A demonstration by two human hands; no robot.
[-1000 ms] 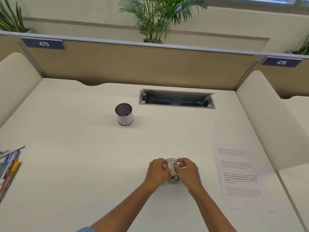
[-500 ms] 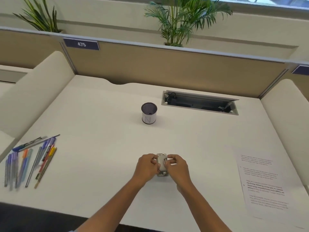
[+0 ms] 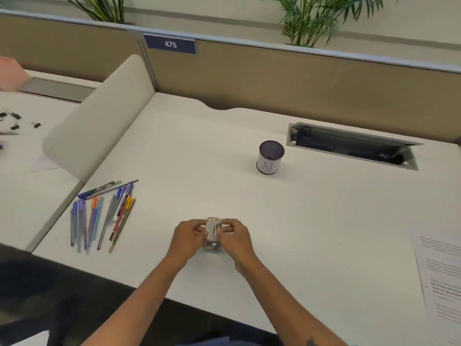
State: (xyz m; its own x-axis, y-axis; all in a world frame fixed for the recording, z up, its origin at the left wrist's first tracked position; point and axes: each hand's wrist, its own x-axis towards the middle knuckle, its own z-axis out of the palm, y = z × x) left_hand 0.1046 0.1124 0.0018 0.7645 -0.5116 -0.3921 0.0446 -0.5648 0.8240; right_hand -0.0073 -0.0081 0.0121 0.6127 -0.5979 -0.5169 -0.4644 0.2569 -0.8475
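A: How is it held?
B: Both hands grip it. The left hand (image 3: 189, 237) and the right hand (image 3: 237, 239) curl their fingers round one small pale grey boxy object with metal fittings (image 3: 213, 232), pinching it from either side. It sits between them, low over the white desk top (image 3: 224, 191) near the front edge. I cannot tell whether it touches the desk.

A: What is the object?
B: I cannot say. The fingers cover both its flanks, and only the top face and a metal tab at each end show.

A: Count the rest.
B: One black mesh cup with a white paper band marked N (image 3: 270, 158) stands upright, well apart from the hands toward the back. One open grey cable trough (image 3: 349, 148) is sunk in the desk just right of the cup. One printed white sheet (image 3: 439, 278) lies at the right, cut off by the frame edge, its text too blurred to read. One loose heap of coloured pens and pencils (image 3: 104, 211) lies at the left, roughly a dozen. They overlap, so I cannot give an exact count.

A: And beyond the desk?
B: One cream curved divider (image 3: 99, 116), one blue plate reading 475 (image 3: 171, 44) and two green palm plants (image 3: 321, 18), both cropped at the top. On the neighbouring desk lie four small black binder clips (image 3: 15, 126), as far as I can make out, and a pink shape (image 3: 10, 76) cut off at the left edge.
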